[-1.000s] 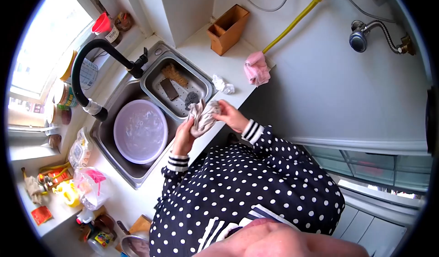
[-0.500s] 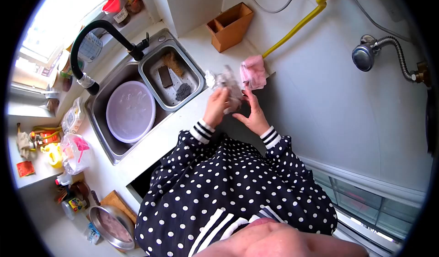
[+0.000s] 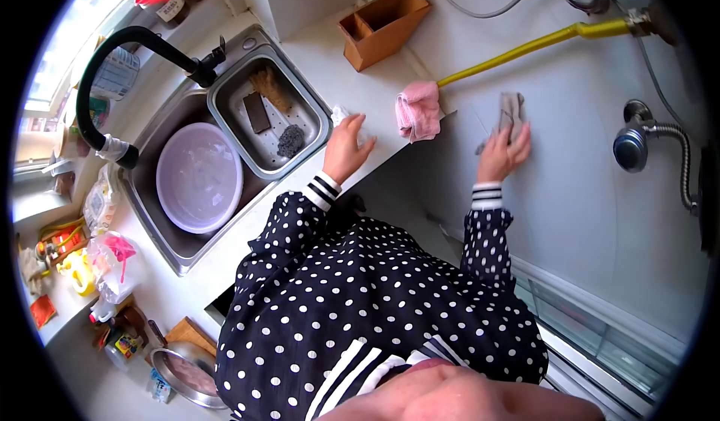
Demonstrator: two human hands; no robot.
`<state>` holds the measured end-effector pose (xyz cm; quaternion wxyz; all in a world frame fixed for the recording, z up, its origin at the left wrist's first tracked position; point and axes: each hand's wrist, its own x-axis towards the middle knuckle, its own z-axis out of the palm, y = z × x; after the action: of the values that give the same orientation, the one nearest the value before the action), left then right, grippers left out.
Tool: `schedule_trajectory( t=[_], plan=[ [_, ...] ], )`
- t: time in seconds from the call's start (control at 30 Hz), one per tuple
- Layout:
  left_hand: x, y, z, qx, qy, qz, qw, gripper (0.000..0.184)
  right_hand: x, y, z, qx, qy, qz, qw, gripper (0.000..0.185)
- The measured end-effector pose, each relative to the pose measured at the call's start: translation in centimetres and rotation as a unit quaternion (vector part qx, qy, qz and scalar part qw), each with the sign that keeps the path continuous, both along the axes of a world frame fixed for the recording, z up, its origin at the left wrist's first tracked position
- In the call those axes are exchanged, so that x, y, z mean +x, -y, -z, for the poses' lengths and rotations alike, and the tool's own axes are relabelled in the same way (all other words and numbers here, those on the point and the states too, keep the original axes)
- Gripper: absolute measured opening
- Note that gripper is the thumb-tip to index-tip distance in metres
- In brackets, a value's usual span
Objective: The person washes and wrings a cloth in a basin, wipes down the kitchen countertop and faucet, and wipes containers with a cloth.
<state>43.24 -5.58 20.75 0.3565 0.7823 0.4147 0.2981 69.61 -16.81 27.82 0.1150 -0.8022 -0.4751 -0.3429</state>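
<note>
A limp grey-beige cloth (image 3: 511, 107) is under the fingers of my right hand (image 3: 504, 153), spread against the smooth pale surface at the right. My left hand (image 3: 345, 151) rests at the counter's front edge beside the small sink basin, its fingers apart and thumb stretched out. Just past its fingertips lies a crumpled white thing (image 3: 339, 113), partly hidden by the hand; whether they touch I cannot tell. Between the hands, a folded pink cloth (image 3: 418, 110) hangs over the counter corner, below a yellow pipe (image 3: 517, 56).
A lilac basin (image 3: 200, 177) sits in the large sink under a black faucet (image 3: 142, 37). The small basin (image 3: 304, 155) holds a dark scourer, a brown block and a tan scrubber. A brown divided box (image 3: 375, 50) stands behind. Metal valves (image 3: 630, 149) project at the right.
My right hand has moved right, away from the left, with the grey cloth. My left hand has shifted slightly left and opened. The view has turned a little to the right.
</note>
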Motion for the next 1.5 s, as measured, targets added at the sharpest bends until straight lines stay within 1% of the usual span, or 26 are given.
schedule_trajectory(
  t=[0.03,0.1,0.13,0.17,0.23,0.33,0.37,0.47,0.5,0.63,0.73,0.77,0.8,0.87,0.9,0.93,1.0,1.03,1.07,1.1,1.2,1.3,1.4,1.43,1.47,1.5],
  plan=[
    [0.5,-0.8,-0.3,-0.006,0.014,-0.011,1.000,0.047,1.6,-1.2,0.9,-0.078,0.047,0.032,0.995,0.043],
    [0.7,-3.0,-0.3,0.013,0.018,-0.031,0.999,0.048,4.5,-4.2,5.1,-0.116,0.056,0.041,0.991,0.042],
    [0.9,-3.8,-0.4,0.022,0.022,-0.041,0.999,0.048,5.2,-5.6,5.7,-0.136,0.063,0.045,0.988,0.042],
    [1.0,-4.3,-0.8,0.013,0.018,-0.060,0.998,0.049,5.9,-7.0,6.3,-0.147,0.107,0.050,0.982,0.042],
    [1.3,-5.3,-1.3,0.003,0.027,-0.057,0.998,0.048,4.6,-8.9,5.9,-0.171,0.188,0.061,0.965,0.043],
    [2.2,-4.8,-0.8,-0.034,0.056,-0.056,0.996,0.045,5.0,-7.6,4.9,-0.247,0.243,0.022,0.938,0.046],
    [2.6,-4.6,-0.7,-0.048,0.066,-0.052,0.995,0.045,4.9,-6.6,3.6,-0.262,0.312,0.016,0.913,0.045],
    [4.2,-3.4,0.0,-0.009,0.050,-0.008,0.999,0.042,4.7,-4.4,1.5,-0.321,0.292,0.012,0.901,0.045],
    [4.8,-3.2,-0.3,-0.010,0.066,0.006,0.998,0.039,4.6,-4.4,1.6,-0.296,0.274,-0.011,0.915,0.044],
    [5.4,-3.6,-1.4,-0.031,0.114,-0.009,0.993,0.035,5.1,-4.9,2.1,-0.303,0.254,-0.105,0.913,0.042],
    [4.4,-4.2,-1.4,-0.112,0.136,-0.018,0.984,0.032,5.4,-2.0,3.5,-0.375,0.056,-0.092,0.921,0.038],
    [4.5,-4.2,-1.1,-0.128,0.117,-0.015,0.985,0.033,5.1,-1.3,3.1,-0.312,0.038,-0.184,0.931,0.038],
    [5.1,-3.9,-0.7,-0.214,0.193,0.027,0.957,0.035,3.3,-1.9,2.1,-0.279,-0.005,-0.202,0.939,0.038],
    [7.4,-3.0,-0.8,-0.375,0.329,0.113,0.859,0.039,-2.6,-4.3,-0.8,-0.211,-0.097,-0.235,0.944,0.039],
    [7.5,-2.9,-4.2,-0.487,0.372,0.130,0.780,0.044,-4.2,-5.8,-1.0,-0.205,-0.116,-0.240,0.942,0.045],
    [9.2,-2.7,-4.0,-0.574,0.416,0.111,0.697,0.045,-5.4,-7.3,-0.9,-0.199,-0.134,-0.246,0.939,0.050],
    [13.4,-4.4,-0.9,-0.490,0.488,0.059,0.720,0.041,-6.9,-8.7,-0.5,-0.147,-0.255,-0.275,0.915,0.064],
    [13.4,-5.8,-2.0,-0.511,0.475,0.038,0.715,0.035,-6.8,-8.7,-0.9,-0.137,-0.315,-0.300,0.890,0.076],
    [14.3,-7.0,-2.0,-0.468,0.511,0.024,0.720,0.031,-7.1,-8.4,-2.2,-0.125,-0.307,-0.315,0.889,0.070],
    [14.8,-8.7,-2.3,-0.252,0.426,0.002,0.869,0.027,-6.7,-7.6,-2.7,-0.129,-0.292,-0.315,0.894,0.068],
    [16.9,-11.3,-6.8,0.003,0.406,-0.007,0.914,0.019,-5.9,-4.4,-3.2,-0.163,-0.280,-0.278,0.904,0.059],
    [20.6,-12.7,-6.2,0.168,0.362,0.099,0.912,0.016,-4.7,-1.5,-1.5,-0.195,-0.310,-0.232,0.901,0.056],
    [20.4,-12.6,-3.7,0.170,0.334,0.096,0.922,0.013,-4.6,-0.1,-0.4,-0.199,-0.357,-0.216,0.886,0.053],
    [20.1,-12.4,-2.2,0.109,0.321,0.118,0.933,0.014,-4.9,0.4,-0.5,-0.206,-0.376,-0.209,0.879,0.052],
    [19.6,-12.1,-0.2,0.089,0.222,0.118,0.964,0.014,-5.2,0.8,-0.6,-0.209,-0.392,-0.206,0.872,0.052],
    [19.2,-12.0,1.9,0.063,0.179,0.140,0.972,0.014,-5.0,0.9,-0.4,-0.202,-0.379,-0.221,0.876,0.050]
  ],
)
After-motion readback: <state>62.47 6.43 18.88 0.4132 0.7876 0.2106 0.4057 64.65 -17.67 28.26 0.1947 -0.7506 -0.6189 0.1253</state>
